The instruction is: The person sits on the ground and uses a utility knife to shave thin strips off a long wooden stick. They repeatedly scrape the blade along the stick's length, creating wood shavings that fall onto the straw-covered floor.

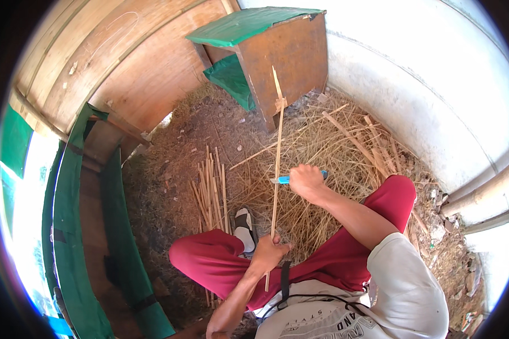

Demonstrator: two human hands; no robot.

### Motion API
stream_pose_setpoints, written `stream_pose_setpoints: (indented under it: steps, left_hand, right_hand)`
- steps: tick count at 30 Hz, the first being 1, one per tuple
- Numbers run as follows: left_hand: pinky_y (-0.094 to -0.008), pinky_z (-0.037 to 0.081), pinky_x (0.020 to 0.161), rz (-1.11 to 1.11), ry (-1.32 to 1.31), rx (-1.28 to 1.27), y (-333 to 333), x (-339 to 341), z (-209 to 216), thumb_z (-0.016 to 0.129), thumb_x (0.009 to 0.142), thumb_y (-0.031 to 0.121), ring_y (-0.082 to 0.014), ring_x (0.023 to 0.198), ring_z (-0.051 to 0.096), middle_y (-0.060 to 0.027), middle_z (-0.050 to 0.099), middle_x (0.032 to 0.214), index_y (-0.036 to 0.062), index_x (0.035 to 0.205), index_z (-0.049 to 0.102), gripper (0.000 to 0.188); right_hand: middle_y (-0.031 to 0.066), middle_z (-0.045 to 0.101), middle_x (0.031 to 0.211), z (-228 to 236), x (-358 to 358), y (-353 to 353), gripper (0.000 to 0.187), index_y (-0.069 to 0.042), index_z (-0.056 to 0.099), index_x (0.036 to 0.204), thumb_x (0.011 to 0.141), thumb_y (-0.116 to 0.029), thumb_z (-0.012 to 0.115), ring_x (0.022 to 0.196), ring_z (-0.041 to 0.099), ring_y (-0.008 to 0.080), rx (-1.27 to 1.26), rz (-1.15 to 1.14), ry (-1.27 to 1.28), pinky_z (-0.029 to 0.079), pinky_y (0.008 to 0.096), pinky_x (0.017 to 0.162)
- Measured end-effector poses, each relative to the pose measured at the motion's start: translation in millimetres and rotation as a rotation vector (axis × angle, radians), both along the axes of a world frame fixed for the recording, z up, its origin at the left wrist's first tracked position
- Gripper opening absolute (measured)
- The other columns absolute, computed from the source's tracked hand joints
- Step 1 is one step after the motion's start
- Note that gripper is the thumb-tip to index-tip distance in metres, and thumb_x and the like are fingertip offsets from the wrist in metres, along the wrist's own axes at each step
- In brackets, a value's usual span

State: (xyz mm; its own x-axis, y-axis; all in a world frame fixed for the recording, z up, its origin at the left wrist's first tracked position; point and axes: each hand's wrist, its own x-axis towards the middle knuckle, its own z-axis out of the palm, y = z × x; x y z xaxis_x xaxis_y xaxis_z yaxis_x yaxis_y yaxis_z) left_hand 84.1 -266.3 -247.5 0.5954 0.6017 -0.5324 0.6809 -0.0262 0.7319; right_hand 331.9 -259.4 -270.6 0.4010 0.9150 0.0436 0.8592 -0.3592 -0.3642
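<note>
My left hand grips the near end of a long thin bamboo strip that points away from me across the floor. My right hand holds a knife with a blue handle, its blade lying against the strip about halfway along. A small splinter hangs off the strip near its far end. I sit on the ground with my knees in red trousers on either side of the strip.
A bundle of cut bamboo sticks lies left of the strip. Loose shavings and longer strips cover the dirt floor. A wooden box with green cloth stands ahead. A white wall curves on the right, wooden panels on the left.
</note>
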Motion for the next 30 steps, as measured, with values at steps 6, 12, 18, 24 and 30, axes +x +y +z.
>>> stream_pose_setpoints:
  steps: [6, 12, 18, 24, 30]
  left_hand:
    - [-0.0355, 0.038, 0.049, -0.042, 0.045, 0.199, -9, -13, -23, 0.073, 0.079, 0.017, -0.0149, 0.051, 0.046, -0.0044, 0.045, 0.056, 0.0056, 0.07, 0.042, 0.033]
    - [-0.0377, 0.042, 0.052, 0.111, 0.005, -0.438, -7, -2, -12, 0.072, 0.08, 0.017, -0.0215, 0.051, 0.052, -0.0105, 0.05, 0.057, 0.0034, 0.07, 0.046, 0.031]
    - [-0.0266, 0.026, 0.038, -0.082, 0.028, 0.124, -16, -18, -23, 0.068, 0.087, 0.007, -0.0092, 0.04, 0.036, -0.001, 0.046, 0.056, 0.0132, 0.073, 0.037, 0.034]
    - [-0.0254, 0.016, 0.034, 0.203, -0.116, -0.732, 11, 0, 14, 0.071, 0.086, 0.002, -0.0052, 0.038, 0.032, 0.0018, 0.042, 0.055, 0.0161, 0.077, 0.029, 0.045]
    - [-0.0263, 0.023, 0.035, -0.048, 0.039, 0.059, -10, -19, -15, 0.071, 0.086, 0.009, -0.0073, 0.039, 0.036, 0.001, 0.045, 0.056, 0.0131, 0.074, 0.037, 0.037]
  right_hand:
    - [0.0172, 0.065, 0.066, -35, -2, 6, 0.013, 0.001, 0.066, 0.066, 0.076, -0.006, 0.061, 0.056, 0.065, 0.025, -0.04, 0.029, -0.047, 0.051, 0.0393, 0.046]
    - [0.0179, 0.066, 0.067, -53, 11, 7, 0.013, -0.001, 0.066, 0.066, 0.076, -0.006, 0.06, 0.055, 0.064, 0.0251, -0.027, -0.014, -0.046, 0.052, 0.0392, 0.047]
    - [0.0176, 0.067, 0.073, -42, 7, 9, 0.013, 0.0, 0.068, 0.073, 0.079, -0.008, 0.06, 0.064, 0.068, 0.0291, -0.121, 0.003, -0.005, 0.055, 0.0416, 0.055]
    - [0.0184, 0.067, 0.074, -32, 13, -1, 0.009, 0.003, 0.068, 0.074, 0.077, -0.004, 0.062, 0.066, 0.069, 0.0309, -0.003, -0.016, 0.05, 0.055, 0.0427, 0.055]
    - [0.0179, 0.07, 0.081, -18, 5, 9, 0.014, 0.0, 0.072, 0.079, 0.08, -0.008, 0.061, 0.073, 0.071, 0.0305, -0.152, -0.039, 0.036, 0.056, 0.0412, 0.061]
